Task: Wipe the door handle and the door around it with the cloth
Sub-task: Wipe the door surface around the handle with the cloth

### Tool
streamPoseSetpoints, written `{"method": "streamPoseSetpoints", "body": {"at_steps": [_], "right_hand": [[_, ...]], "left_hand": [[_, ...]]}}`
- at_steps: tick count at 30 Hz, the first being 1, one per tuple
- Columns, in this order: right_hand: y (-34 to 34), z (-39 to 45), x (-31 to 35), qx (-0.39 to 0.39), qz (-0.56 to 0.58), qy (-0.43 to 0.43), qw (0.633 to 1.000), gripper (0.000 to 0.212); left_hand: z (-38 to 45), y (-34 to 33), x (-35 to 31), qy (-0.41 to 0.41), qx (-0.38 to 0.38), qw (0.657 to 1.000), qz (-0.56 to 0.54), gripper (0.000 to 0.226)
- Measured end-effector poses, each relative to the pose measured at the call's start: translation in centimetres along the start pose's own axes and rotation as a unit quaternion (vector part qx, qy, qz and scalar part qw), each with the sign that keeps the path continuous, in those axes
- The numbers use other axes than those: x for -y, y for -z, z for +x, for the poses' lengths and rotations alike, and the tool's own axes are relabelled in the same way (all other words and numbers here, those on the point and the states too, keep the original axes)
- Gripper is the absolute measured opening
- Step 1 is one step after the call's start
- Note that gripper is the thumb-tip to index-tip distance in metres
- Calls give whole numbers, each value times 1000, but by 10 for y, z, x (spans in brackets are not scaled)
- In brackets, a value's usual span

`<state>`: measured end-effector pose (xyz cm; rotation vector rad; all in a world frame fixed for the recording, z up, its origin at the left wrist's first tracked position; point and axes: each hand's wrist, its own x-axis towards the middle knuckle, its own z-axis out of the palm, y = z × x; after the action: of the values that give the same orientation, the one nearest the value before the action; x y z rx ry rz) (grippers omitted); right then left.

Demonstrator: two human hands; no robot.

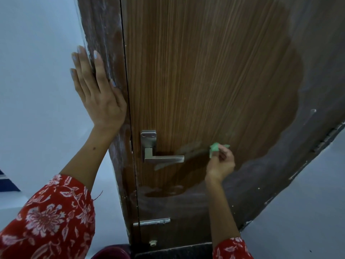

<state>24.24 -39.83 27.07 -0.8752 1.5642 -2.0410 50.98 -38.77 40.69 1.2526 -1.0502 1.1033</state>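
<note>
A brown wood-grain door (214, 81) fills the middle of the view, with a darker, wet-looking patch across its centre and dusty grey areas around it. A silver lever handle (162, 158) on a square metal plate sits at the door's left edge. My right hand (220, 161) grips a bunched green cloth (213, 148) against the door, just right of the lever's tip. My left hand (93, 88) lies flat with straight fingers on the dusty door frame (106, 34) and the wall beside it, above and left of the handle.
A pale blue-grey wall (37, 71) stands to the left of the frame and at lower right. A small metal bolt (155, 221) is fixed low on the door. Hinges (328, 135) show at the right edge. A dark doormat (177, 251) lies below.
</note>
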Motion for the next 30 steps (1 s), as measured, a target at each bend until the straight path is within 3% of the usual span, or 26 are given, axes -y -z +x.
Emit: {"method": "streamPoseSetpoints", "body": {"at_steps": [2, 3, 5, 7, 8, 11, 12, 14, 16, 17, 21, 22, 24, 26, 30], "right_hand": [[2, 8, -1, -62, 23, -70, 995, 23], [1, 2, 0, -54, 8, -38, 998, 24], [-4, -15, 0, 37, -32, 85, 995, 26], [-4, -21, -1, 129, -43, 136, 981, 31], [-4, -15, 0, 127, -30, 112, 985, 33], [-4, 1, 3, -1, 73, -58, 996, 29], [-6, -1, 5, -22, 75, -69, 995, 29], [-13, -14, 7, 26, 40, 9, 999, 29], [-15, -27, 10, 132, -3, 104, 986, 31], [-13, -25, 11, 149, 1, 103, 983, 32], [-8, -10, 10, 24, 40, -16, 999, 27], [-8, -15, 9, 38, 12, 17, 999, 26], [-8, -27, 2, 141, -53, 135, 979, 25], [-2, -25, -2, 186, -60, 170, 966, 25], [1, -8, -3, 6, -4, -1, 1000, 21]], "left_hand": [[0, 0, -2, 2, 2, 1000, 0, 44], [0, 0, -2, 3, 3, 1000, -1, 44], [0, 0, 0, 3, 2, 1000, -2, 44], [-1, 0, 1, 2, 2, 1000, -2, 44], [-1, 0, 1, 2, 2, 1000, -3, 44], [0, 0, -1, 1, 4, 1000, 0, 44], [0, 0, -1, 2, 5, 1000, 0, 45], [-1, 0, 0, 2, 8, 1000, 0, 46], [-1, 0, 0, 2, 6, 1000, 2, 45], [-1, 0, 0, 1, 5, 1000, 1, 45], [0, 1, 0, 0, 7, 1000, 1, 45], [-1, 1, 0, 0, 8, 1000, 0, 45], [-2, 1, 1, -2, 6, 1000, 1, 45], [-2, 0, 2, -1, 6, 1000, 0, 45], [-1, -1, 2, -4, 2, 1000, 0, 44]]}}
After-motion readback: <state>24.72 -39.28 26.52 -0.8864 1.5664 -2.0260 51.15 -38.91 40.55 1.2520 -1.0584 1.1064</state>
